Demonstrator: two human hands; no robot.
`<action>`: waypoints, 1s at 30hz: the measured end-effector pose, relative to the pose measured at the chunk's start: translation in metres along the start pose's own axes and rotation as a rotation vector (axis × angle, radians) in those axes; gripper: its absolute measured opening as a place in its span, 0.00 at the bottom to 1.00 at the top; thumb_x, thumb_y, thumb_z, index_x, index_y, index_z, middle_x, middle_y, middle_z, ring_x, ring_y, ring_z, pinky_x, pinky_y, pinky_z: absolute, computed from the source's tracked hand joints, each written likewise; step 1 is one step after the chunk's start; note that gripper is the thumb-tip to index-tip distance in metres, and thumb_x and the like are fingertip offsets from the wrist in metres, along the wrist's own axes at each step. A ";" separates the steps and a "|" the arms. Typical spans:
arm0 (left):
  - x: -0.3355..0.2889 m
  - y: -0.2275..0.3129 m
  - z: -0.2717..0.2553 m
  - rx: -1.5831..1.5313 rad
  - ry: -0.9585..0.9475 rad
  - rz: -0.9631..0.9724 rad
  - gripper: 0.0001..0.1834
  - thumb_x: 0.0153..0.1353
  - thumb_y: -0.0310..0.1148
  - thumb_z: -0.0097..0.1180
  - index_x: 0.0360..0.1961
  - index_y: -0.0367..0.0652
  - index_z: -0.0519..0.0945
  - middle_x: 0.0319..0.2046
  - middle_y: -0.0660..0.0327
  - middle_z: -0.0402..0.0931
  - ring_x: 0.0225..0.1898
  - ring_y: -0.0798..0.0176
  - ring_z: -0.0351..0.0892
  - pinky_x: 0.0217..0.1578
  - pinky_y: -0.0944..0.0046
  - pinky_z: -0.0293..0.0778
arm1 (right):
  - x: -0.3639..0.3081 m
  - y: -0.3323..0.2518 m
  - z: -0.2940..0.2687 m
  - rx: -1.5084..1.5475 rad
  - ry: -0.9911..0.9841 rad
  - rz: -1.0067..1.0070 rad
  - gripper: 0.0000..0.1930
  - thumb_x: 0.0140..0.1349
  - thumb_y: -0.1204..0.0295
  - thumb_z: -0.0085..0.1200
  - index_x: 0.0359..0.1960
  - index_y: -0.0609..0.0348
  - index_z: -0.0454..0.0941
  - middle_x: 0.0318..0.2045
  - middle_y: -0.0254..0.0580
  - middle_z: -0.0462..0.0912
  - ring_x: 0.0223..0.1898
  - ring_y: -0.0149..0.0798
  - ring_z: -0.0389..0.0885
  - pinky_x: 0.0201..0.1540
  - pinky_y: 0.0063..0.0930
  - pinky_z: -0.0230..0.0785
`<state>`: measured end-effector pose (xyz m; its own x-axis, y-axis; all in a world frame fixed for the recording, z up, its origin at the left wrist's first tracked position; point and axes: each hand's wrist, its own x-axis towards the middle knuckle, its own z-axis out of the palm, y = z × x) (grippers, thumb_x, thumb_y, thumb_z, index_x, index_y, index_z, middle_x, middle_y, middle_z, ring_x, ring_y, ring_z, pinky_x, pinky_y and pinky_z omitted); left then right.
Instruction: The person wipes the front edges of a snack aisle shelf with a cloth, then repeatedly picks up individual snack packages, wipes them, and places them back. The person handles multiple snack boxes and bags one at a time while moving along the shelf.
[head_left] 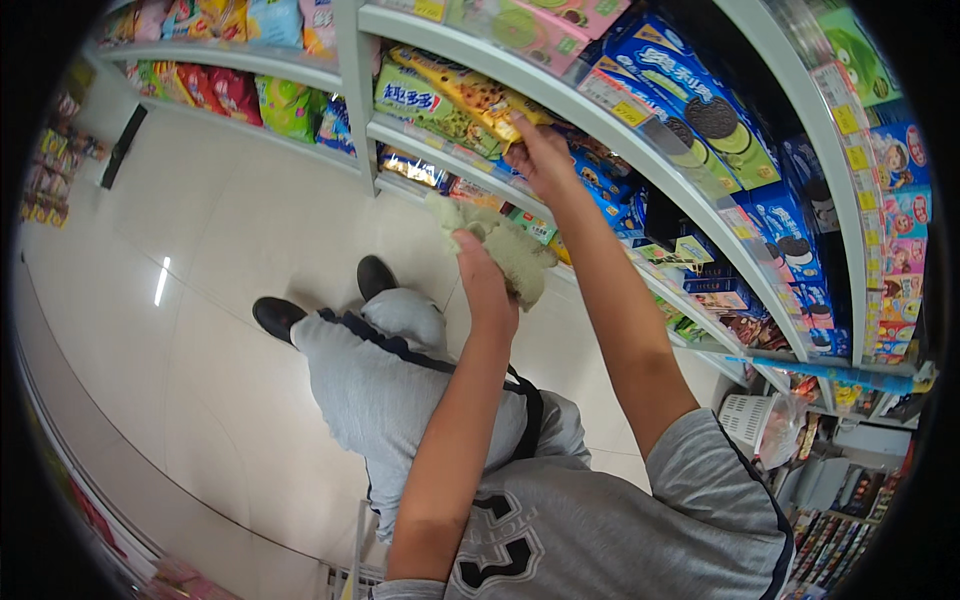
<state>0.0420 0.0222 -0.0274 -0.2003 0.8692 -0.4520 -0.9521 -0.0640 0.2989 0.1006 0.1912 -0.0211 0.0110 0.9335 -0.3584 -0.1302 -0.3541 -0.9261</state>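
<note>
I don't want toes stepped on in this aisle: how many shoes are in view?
2: one black shoe farther left, the other black shoe nearer the shelving; both lie left of the pale green cloth in the left hand.

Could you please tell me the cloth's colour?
The cloth is pale green, best seen in the head view.

Off to my left I see red bags (230,97) on a low shelf (300,147), a green bag (286,107) just beside them. Above, a yellow bag (222,20) and a light blue bag (274,25) sit side by side — puffy and bright. Pale floor (200,225) spreads below me, catching a white streak of light (162,281). To my right I see a white basket (745,418) — clear plastic (782,430) just beside it.
</note>
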 end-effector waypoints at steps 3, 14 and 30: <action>0.005 -0.003 -0.004 0.099 0.060 0.010 0.22 0.66 0.38 0.46 0.58 0.41 0.61 0.50 0.58 0.67 0.49 0.62 0.71 0.47 0.62 0.72 | -0.019 0.029 -0.019 -0.151 0.099 -0.137 0.20 0.60 0.61 0.57 0.42 0.67 0.71 0.28 0.41 0.77 0.28 0.33 0.78 0.32 0.24 0.74; 0.002 -0.021 -0.021 0.417 0.109 0.062 0.34 0.54 0.16 0.38 0.64 0.43 0.56 0.54 0.56 0.64 0.52 0.62 0.67 0.51 0.66 0.64 | -0.035 0.017 -0.149 -1.959 0.232 -0.590 0.21 0.43 0.72 0.60 0.43 0.57 0.74 0.37 0.44 0.78 0.44 0.45 0.76 0.48 0.42 0.59; -0.002 -0.022 -0.024 0.423 0.075 -0.011 0.35 0.54 0.17 0.37 0.66 0.46 0.53 0.52 0.58 0.64 0.47 0.63 0.67 0.47 0.66 0.66 | -0.058 -0.005 -0.150 -1.787 0.177 -0.634 0.19 0.43 0.65 0.66 0.37 0.57 0.77 0.35 0.47 0.78 0.45 0.46 0.73 0.52 0.42 0.58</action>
<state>0.0577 0.0099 -0.0537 -0.2222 0.8296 -0.5123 -0.7787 0.1652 0.6052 0.2490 0.1308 -0.0131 -0.2589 0.9563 0.1358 0.9631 0.2449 0.1119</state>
